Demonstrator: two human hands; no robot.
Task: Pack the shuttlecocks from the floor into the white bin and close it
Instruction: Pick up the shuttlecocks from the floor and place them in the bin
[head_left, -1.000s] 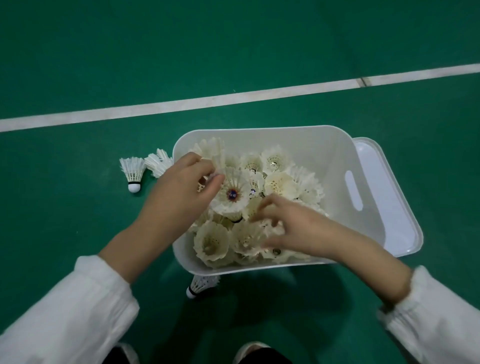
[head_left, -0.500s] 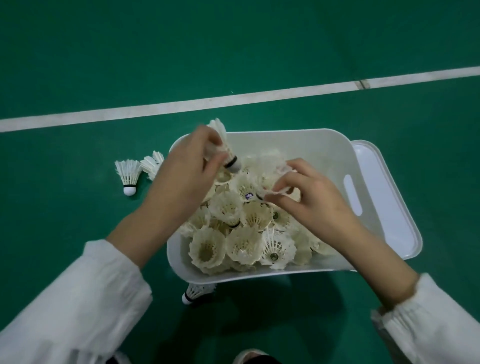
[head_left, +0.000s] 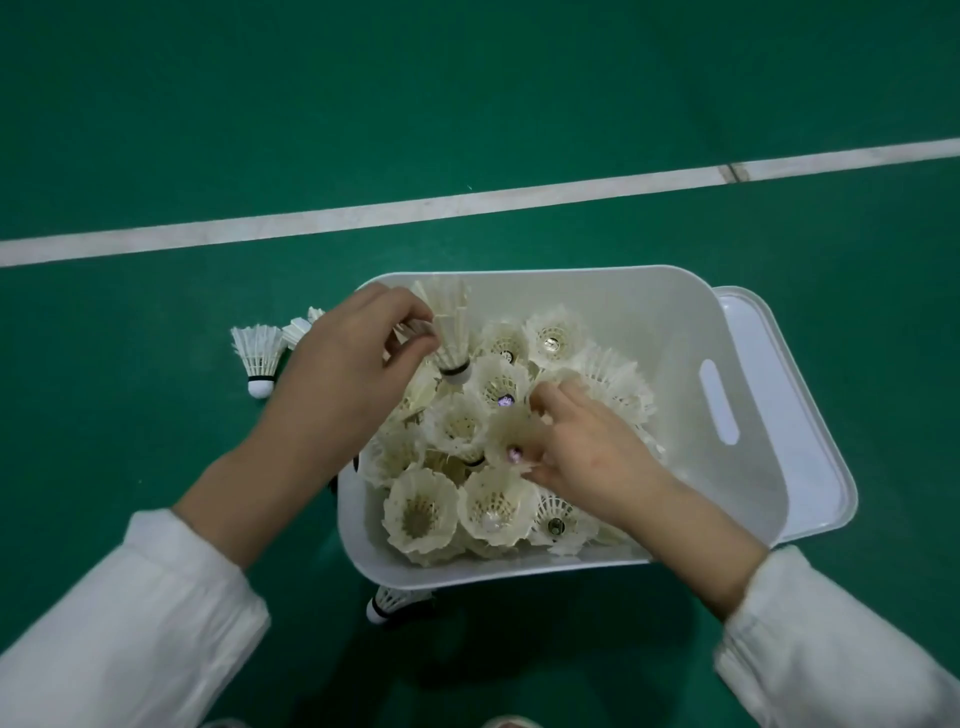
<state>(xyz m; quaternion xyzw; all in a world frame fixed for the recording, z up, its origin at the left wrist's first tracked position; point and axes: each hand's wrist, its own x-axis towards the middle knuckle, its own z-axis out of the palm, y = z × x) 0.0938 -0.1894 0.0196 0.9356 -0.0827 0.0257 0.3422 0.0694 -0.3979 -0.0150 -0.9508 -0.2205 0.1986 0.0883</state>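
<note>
A white bin (head_left: 675, 332) stands on the green floor, its left half packed with several white feather shuttlecocks, most with the skirt facing up. My left hand (head_left: 337, 384) pinches one shuttlecock (head_left: 451, 332) by its feathers, cork down, over the bin's back left corner. In the middle of the pile my right hand (head_left: 587, 447) grips another shuttlecock (head_left: 511, 431). Two shuttlecocks (head_left: 260, 353) lie on the floor left of the bin, the second partly hidden by my left hand. Another shuttlecock (head_left: 387, 603) pokes out from under the bin's front edge.
The bin's white lid (head_left: 810, 415) lies on the floor under the bin's right side. A white court line (head_left: 467, 205) crosses the floor behind the bin. My white sleeves fill the lower corners.
My left hand has turned its shuttlecock cork-down over the back left corner. My right hand has dropped lower into the pile and now holds a shuttlecock there.
</note>
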